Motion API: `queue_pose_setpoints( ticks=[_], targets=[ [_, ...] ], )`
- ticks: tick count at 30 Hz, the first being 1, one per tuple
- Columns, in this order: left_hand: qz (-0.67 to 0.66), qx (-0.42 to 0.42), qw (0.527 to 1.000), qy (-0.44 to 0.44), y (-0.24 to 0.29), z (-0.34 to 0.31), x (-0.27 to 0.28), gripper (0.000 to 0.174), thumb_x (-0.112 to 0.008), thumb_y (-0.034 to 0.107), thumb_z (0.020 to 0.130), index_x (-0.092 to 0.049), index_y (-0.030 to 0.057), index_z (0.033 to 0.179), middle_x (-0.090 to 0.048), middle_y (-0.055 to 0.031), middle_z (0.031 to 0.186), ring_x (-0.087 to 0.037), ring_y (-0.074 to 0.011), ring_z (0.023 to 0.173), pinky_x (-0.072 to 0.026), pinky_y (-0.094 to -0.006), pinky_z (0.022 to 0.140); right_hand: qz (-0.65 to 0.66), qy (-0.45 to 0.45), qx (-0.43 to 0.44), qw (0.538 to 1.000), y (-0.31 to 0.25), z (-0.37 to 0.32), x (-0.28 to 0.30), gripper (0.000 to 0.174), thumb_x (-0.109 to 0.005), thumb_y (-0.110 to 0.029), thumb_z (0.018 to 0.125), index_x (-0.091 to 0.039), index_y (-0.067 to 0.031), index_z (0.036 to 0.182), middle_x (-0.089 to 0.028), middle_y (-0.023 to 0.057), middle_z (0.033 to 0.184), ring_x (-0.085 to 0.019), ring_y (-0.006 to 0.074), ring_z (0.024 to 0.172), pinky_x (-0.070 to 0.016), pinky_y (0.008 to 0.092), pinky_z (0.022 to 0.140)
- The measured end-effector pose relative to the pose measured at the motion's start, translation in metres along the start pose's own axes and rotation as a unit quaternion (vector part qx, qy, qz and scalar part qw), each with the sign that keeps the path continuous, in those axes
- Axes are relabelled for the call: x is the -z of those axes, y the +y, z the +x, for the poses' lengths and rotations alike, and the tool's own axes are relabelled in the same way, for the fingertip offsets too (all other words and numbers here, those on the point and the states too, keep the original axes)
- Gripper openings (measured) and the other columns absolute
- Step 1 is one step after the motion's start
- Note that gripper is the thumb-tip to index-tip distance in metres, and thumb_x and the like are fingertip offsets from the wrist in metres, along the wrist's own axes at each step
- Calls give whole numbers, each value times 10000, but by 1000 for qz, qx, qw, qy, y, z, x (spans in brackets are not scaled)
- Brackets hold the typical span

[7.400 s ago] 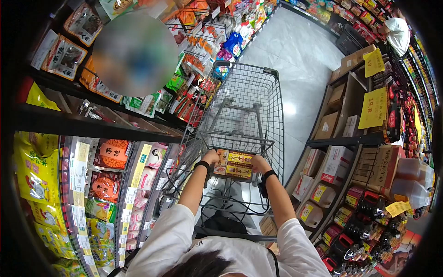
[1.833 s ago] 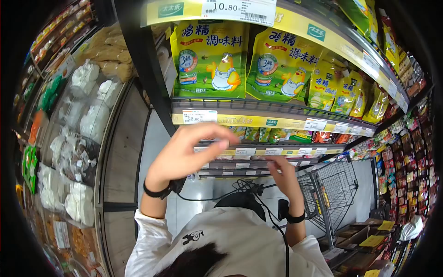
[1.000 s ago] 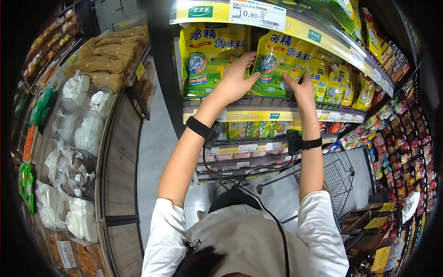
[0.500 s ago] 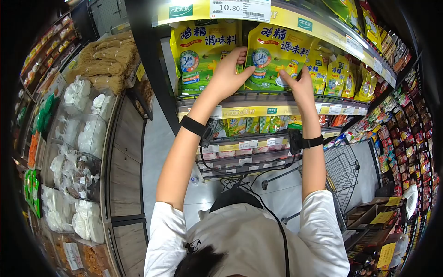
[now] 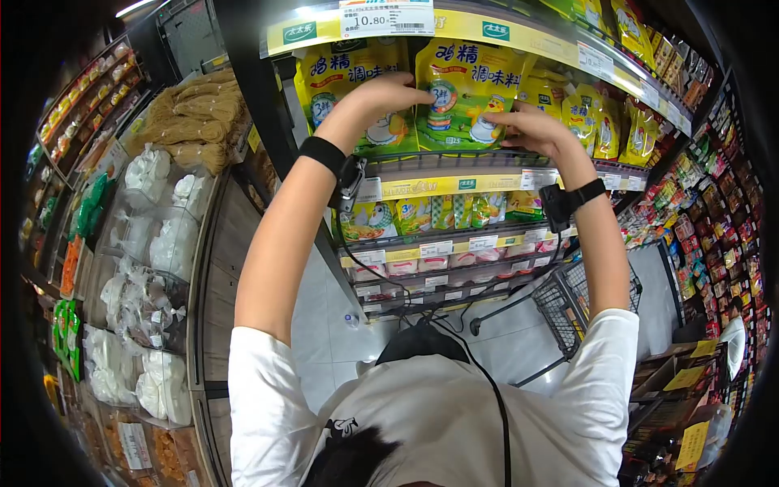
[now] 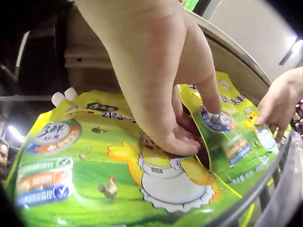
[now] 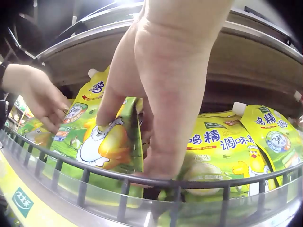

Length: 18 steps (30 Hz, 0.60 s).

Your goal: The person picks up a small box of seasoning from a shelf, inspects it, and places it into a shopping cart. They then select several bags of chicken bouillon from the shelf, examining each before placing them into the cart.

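Pouch, yellow and green (image 5: 464,101), one: stands in the shelf row between my two hands. Left hand (image 5: 377,96): I have it gripping the left edge, thumb on the printed front, fingers curled round the side. Right hand (image 5: 540,130): gripping the right edge likewise, thumb in front. Neighbour pouch (image 6: 109,175): just left; my left fingers occupy the narrow dark gap between the two. Smaller pouches (image 5: 580,115): to the right; my right fingers sit in the gap there. Front limit: black wire rail (image 7: 203,183), along the pouch's foot. Upper limit: shelf edge with price strip (image 5: 462,31); I see open room over the pouch tops. Shopping cart (image 5: 568,304): lower right, well apart from both hands.
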<state>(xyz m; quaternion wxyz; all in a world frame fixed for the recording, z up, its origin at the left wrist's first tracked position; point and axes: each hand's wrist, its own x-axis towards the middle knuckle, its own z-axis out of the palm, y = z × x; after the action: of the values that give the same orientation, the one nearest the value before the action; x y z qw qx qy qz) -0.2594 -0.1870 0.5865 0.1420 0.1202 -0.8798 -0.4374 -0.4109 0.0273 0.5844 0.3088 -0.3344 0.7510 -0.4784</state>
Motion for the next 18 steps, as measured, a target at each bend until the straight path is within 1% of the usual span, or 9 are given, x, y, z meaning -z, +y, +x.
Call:
queue_pose_setpoints(
  ticks=[5, 7, 8, 9, 11, 13, 14, 15, 18],
  targets=[
    [42, -62, 997, 34, -2, -2, -6, 524, -700, 328, 762, -574, -42, 1111, -643, -158, 972, -604, -212, 856, -472, -322, 756, -66, 80, 82, 991, 10, 5, -9, 386, -699, -275, 794, -565, -9, 1039, -622, 60, 895, -557, 124, 755, -410, 253, 592],
    [41, -97, 992, 69, -13, 1, -13, 520, -731, 331, 728, -588, -40, 1063, -653, -161, 902, -625, -226, 790, -492, -341, 706, -65, 89, 104, 988, 12, -3, -14, 404, -703, -279, 789, -569, 6, 1041, -630, 73, 913, -565, 122, 757, -421, 262, 593],
    [18, -79, 995, 61, -10, -4, -13, 517, -736, 329, 724, -588, -41, 1053, -652, -161, 899, -625, -224, 792, -492, -339, 703, -65, 94, 114, 987, 13, -8, -17, 412, -705, -281, 786, -571, 13, 1042, -634, 80, 922, -568, 121, 758, -427, 267, 594],
    [-6, -60, 997, 52, -5, -13, -15, 515, -742, 328, 720, -589, -43, 1042, -651, -161, 896, -626, -222, 794, -492, -336, 700, -56, 85, 129, 986, 12, -17, -20, 438, -700, -284, 789, -568, 36, 1058, -641, 109, 976, -593, 151, 825, -462, 287, 683],
    [-23, -47, 997, 55, 6, -31, -21, 517, -741, 322, 730, -559, -42, 1048, -645, -154, 904, -624, -221, 806, -489, -340, 698, -67, 128, 199, 969, 35, -6, -20, 443, -690, -276, 800, -560, 47, 1074, -640, 122, 1007, -599, 176, 872, -465, 299, 752],
    [-65, -131, 984, 101, -12, -28, -38, 504, -719, 227, 773, -494, -33, 1140, -629, -150, 997, -600, -165, 834, -479, -293, 723, -98, 164, 228, 955, 43, -8, -24, 413, -667, -236, 828, -544, 54, 1095, -633, 133, 1052, -597, 201, 943, -450, 306, 843],
    [-86, -171, 974, 123, -23, -25, -48, 508, -709, 179, 794, -461, -29, 1186, -621, -149, 1044, -588, -137, 848, -473, -269, 736, -69, 168, 242, 953, 43, -11, -29, 400, -663, -222, 833, -542, 50, 1100, -631, 131, 1057, -595, 195, 944, -449, 305, 844],
    [-78, -171, 972, 144, -27, -24, -56, 526, -708, 164, 797, -422, -19, 1199, -610, -136, 1050, -589, -160, 891, -470, -279, 778, -41, 172, 255, 951, 43, -13, -35, 389, -659, -208, 837, -539, 47, 1105, -628, 129, 1063, -593, 189, 945, -448, 305, 844],
    [-83, -199, 938, 270, -22, -28, -81, 502, -723, 265, 760, -466, -17, 1087, -616, -189, 907, -615, -269, 839, -474, -346, 702, 57, 184, 288, 938, 49, -9, -49, 341, -639, -162, 856, -534, 25, 1121, -628, 111, 1064, -584, 165, 947, -446, 302, 844]
  ],
)
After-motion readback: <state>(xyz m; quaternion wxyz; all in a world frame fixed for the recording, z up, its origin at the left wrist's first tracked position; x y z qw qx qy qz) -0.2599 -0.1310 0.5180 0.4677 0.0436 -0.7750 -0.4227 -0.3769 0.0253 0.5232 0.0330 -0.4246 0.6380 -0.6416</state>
